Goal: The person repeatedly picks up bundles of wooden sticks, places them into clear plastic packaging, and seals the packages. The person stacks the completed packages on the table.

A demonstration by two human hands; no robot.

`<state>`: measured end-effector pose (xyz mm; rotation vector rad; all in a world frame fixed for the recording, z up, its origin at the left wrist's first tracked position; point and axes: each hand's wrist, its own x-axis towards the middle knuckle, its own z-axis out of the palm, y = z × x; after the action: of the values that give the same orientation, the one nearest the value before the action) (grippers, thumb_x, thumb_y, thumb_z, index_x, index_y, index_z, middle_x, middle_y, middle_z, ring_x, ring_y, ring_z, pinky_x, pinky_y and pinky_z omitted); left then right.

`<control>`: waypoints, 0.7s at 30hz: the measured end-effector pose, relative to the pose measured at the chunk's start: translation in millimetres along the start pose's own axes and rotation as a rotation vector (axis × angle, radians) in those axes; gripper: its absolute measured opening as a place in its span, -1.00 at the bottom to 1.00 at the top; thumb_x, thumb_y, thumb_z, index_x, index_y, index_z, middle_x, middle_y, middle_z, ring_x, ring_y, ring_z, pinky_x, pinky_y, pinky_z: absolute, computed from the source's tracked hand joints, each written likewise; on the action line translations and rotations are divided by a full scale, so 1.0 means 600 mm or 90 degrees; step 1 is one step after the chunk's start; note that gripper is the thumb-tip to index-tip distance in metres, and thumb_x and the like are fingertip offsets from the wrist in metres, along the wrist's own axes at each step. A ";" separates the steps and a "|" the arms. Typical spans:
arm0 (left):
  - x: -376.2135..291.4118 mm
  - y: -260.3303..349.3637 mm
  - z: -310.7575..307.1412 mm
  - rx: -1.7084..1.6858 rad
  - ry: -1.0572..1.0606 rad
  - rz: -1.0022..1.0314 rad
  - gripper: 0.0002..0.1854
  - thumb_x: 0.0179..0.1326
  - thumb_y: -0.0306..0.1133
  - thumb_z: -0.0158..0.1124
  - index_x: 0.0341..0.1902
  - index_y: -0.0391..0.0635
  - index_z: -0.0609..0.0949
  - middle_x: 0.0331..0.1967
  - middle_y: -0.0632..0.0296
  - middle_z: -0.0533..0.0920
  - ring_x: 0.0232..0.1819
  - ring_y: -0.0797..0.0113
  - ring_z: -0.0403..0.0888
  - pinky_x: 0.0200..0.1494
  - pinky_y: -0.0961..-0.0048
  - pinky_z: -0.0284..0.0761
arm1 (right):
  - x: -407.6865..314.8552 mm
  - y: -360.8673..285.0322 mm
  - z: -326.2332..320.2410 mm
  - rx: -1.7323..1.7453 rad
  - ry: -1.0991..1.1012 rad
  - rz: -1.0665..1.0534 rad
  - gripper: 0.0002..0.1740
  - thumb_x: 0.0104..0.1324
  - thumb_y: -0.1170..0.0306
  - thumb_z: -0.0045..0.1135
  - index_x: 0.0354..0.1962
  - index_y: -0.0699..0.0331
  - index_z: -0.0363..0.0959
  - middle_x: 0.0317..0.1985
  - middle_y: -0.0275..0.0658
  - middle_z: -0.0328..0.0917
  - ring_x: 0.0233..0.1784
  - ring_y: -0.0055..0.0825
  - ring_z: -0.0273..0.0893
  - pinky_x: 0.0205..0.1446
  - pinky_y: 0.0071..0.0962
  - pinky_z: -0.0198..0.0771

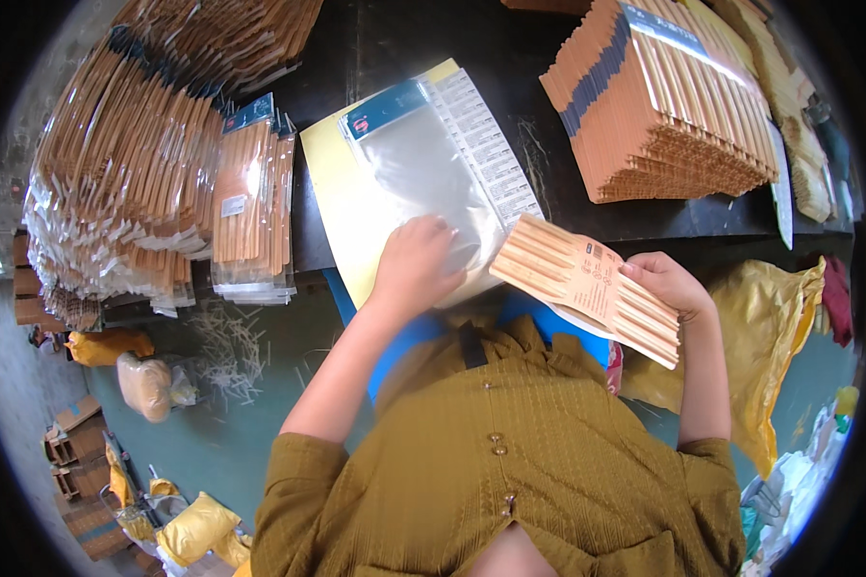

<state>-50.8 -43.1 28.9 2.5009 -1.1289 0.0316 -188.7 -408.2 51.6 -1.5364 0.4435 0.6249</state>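
My right hand [664, 285] grips one end of a bundle of wooden chopsticks [534, 252] wrapped in a printed paper band, held tilted over the table's near edge. My left hand [418, 263] lies on a stack of clear plastic sleeves [426, 166] with dark blue headers; whether its fingers pinch a sleeve cannot be told. Beneath the sleeves are a sheet of small printed labels [487, 137] and a yellow sheet [332, 195].
Many bagged chopstick packs [130, 166] are piled at the left, beside a few bagged packs [242, 195]. A tall stack of banded chopstick bundles [657, 108] stands at the right on the black table [433, 29]. A yellow woven sack [750, 346] hangs below.
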 end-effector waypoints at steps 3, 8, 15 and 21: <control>0.007 0.007 0.013 0.038 -0.020 0.011 -0.59 -0.10 -0.32 0.41 -0.12 -0.17 0.60 -0.10 0.12 0.54 -0.04 0.10 0.51 -0.03 0.22 0.46 | -0.007 0.000 0.003 -0.002 -0.039 0.038 -0.58 0.40 0.13 0.16 -0.27 0.41 0.60 -0.42 -0.44 0.59 -0.38 -0.78 0.44 -0.28 -0.65 0.43; 0.021 0.016 0.023 0.076 0.011 0.048 -0.66 -0.05 -0.37 0.35 -0.14 -0.13 0.60 -0.11 0.14 0.54 -0.08 0.11 0.52 -0.06 0.19 0.45 | -0.002 -0.019 0.030 -0.201 -0.125 0.012 -0.54 0.38 0.10 0.18 -0.34 0.42 0.59 -0.47 -0.40 0.55 -0.38 -0.72 0.39 -0.26 -0.58 0.38; 0.005 0.036 0.020 0.022 -0.006 0.077 -0.74 -0.03 -0.43 0.30 -0.18 -0.07 0.60 -0.15 0.15 0.54 -0.14 0.11 0.52 -0.13 0.23 0.46 | -0.005 -0.036 0.033 -0.270 -0.119 0.015 -0.54 0.37 0.08 0.19 -0.33 0.42 0.60 -0.52 -0.35 0.52 -0.42 -0.66 0.38 -0.29 -0.52 0.38; 0.011 0.005 0.039 0.058 0.043 0.149 -0.77 0.01 -0.45 0.24 -0.20 -0.10 0.60 -0.18 0.18 0.56 -0.16 0.13 0.53 -0.18 0.24 0.48 | -0.005 -0.035 0.022 -0.253 -0.094 -0.003 -0.52 0.36 0.08 0.19 -0.32 0.43 0.59 -0.52 -0.33 0.53 -0.43 -0.67 0.38 -0.31 -0.52 0.38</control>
<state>-51.9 -57.9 9.6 2.4106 -1.4143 0.2341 -179.5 -393.7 70.0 -1.8485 0.2089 0.8536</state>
